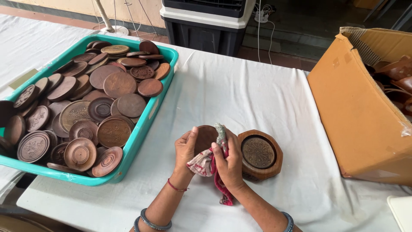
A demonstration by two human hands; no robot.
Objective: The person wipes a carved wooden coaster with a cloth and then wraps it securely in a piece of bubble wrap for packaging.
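- This looks like a small craft workshop or finishing room, not a home kitchen or office.
- The landmark is a long work table [257, 90] covered with a plain white cloth.
- On its left end stands a teal plastic crate [141, 124] heaped with carved round wooden discs [113, 131], many alike, as batch work.
- On its right end lies an open cardboard box [356, 111] holding more brown wooden pieces.
- Behind the table, on a bare tiled floor, stands a boxy air cooler [206, 21] with loose cables beside it.
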